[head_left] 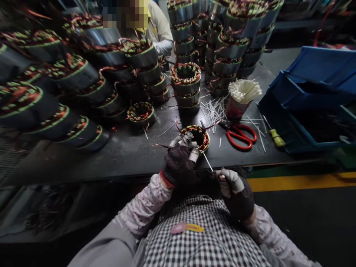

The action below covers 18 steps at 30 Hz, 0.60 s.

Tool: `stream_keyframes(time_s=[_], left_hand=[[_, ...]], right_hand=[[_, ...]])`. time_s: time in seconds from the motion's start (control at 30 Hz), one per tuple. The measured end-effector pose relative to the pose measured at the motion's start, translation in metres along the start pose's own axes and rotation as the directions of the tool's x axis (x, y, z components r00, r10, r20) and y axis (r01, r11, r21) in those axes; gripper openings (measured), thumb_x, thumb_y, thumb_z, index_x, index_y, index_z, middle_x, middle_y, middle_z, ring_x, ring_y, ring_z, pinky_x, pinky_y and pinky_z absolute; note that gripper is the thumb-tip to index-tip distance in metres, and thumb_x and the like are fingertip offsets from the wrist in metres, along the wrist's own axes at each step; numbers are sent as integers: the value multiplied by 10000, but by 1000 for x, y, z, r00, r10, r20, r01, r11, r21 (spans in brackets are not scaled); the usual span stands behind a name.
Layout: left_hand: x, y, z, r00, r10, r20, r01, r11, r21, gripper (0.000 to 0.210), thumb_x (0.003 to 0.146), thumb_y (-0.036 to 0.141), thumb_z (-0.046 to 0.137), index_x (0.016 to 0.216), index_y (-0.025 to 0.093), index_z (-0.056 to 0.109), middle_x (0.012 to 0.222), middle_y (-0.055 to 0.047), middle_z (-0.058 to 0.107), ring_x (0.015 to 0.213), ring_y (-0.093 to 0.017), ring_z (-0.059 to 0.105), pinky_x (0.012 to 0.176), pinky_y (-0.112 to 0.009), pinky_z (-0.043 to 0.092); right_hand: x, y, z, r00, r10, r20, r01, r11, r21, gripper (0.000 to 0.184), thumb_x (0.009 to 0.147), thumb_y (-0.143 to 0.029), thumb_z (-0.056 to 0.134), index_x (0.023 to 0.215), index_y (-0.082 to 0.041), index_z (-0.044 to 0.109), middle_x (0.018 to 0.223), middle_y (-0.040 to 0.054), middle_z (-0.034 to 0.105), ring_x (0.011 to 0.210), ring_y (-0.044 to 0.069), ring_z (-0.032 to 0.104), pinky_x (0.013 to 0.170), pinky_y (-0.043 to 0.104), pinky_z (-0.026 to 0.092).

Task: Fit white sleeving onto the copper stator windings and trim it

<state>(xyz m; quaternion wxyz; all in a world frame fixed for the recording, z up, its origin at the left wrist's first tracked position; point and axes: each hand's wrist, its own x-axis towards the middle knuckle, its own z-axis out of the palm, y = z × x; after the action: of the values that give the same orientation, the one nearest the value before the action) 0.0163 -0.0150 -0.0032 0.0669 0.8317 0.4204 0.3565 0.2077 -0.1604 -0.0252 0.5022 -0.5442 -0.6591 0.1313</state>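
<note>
A motor stator (pixel 206 142) with copper windings and a yellow-green rim lies at the table's front edge. My left hand (pixel 182 155), in a dark glove with taped fingertips, is closed on its near left side. From the stator's near side a thin white sleeve (pixel 208 162) runs down to my right hand (pixel 233 189). That hand, gloved and taped the same way, pinches the sleeve's lower end just off the table edge. Loose copper leads stick out at the stator's back and left.
Stacked stators (pixel 185 87) fill the back and left. Red-handled scissors (pixel 241 137), a cup (pixel 236 108) of white sleeves, a yellow-handled screwdriver (pixel 276 138) and blue bins (pixel 319 81) stand to the right. Loose sleeves (pixel 214 113) lie scattered. A co-worker (pixel 161 29) is behind the stacks.
</note>
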Motion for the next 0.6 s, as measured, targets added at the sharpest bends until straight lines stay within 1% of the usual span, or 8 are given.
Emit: stream_keyframes(time_s=[0.07, 0.13, 0.2, 0.27, 0.33, 0.43, 0.5, 0.6], left_hand=[[3, 3, -1, 999, -34, -26, 34, 999, -13, 237, 1019, 354, 659, 1073, 182, 812, 1255, -137, 832, 1305, -349, 738, 1228, -595, 521], [4, 7, 0, 993, -111, -32, 107, 988, -112, 211, 999, 354, 695, 1080, 195, 809, 1227, -125, 840, 1259, -333, 760, 1201, -571, 553], [5, 9, 2, 975, -222, 8, 216, 936, -278, 231, 995, 330, 704, 1172, 205, 786, 1175, -102, 852, 1135, -289, 803, 1114, -511, 619], [4, 11, 3, 957, -288, 44, 281, 872, -400, 250, 994, 305, 707, 1218, 216, 771, 1136, -80, 859, 1031, -251, 820, 1039, -467, 652], [4, 11, 2, 962, -270, 30, 257, 866, -428, 183, 980, 290, 724, 1135, 229, 798, 1092, -61, 864, 1033, -248, 814, 1065, -485, 635], [4, 11, -2, 982, -190, -7, 172, 902, -397, 76, 944, 263, 756, 975, 246, 823, 1014, -33, 864, 1053, -252, 796, 1144, -531, 582], [5, 10, -5, 985, -174, 0, 161, 909, -383, 65, 920, 243, 770, 958, 248, 823, 996, -26, 861, 1034, -248, 789, 1168, -535, 565], [6, 11, -7, 983, -181, 30, 179, 914, -365, 91, 902, 228, 775, 976, 258, 819, 1008, -19, 859, 1050, -249, 780, 1172, -524, 561]], right_hand=[[14, -2, 3, 998, -56, -42, 56, 998, 11, 357, 1012, -154, 636, 1303, -340, 729, 961, 43, 837, 816, 220, 814, 756, 348, 695], [28, -3, 8, 994, -78, -73, 83, 995, 55, 341, 1017, -140, 625, 1286, -304, 753, 1056, 76, 846, 908, 226, 830, 819, 363, 706], [42, -2, 13, 998, -40, -57, 48, 989, 142, 276, 1023, -158, 614, 1198, -282, 788, 1097, 88, 845, 972, 232, 830, 864, 387, 712], [55, 1, 16, 999, 39, -28, -32, 972, 232, 197, 1015, -201, 647, 1105, -276, 804, 1060, 71, 848, 980, 235, 823, 888, 408, 711], [66, 2, 16, 989, 150, -10, -139, 939, 313, 104, 987, -275, 727, 1057, -270, 804, 994, 49, 848, 935, 234, 817, 867, 407, 710], [78, 1, 11, 954, 293, 67, -295, 864, 409, 143, 942, -368, 815, 1013, -245, 793, 940, 36, 837, 821, 210, 796, 771, 359, 700], [81, -1, 7, 952, 288, 107, -306, 860, 409, 132, 932, -359, 832, 979, -242, 792, 923, 28, 828, 802, 199, 784, 774, 350, 691], [83, -5, 3, 970, 216, 110, -242, 906, 348, 72, 953, -316, 809, 1001, -262, 803, 945, 20, 825, 849, 201, 786, 836, 364, 686]])
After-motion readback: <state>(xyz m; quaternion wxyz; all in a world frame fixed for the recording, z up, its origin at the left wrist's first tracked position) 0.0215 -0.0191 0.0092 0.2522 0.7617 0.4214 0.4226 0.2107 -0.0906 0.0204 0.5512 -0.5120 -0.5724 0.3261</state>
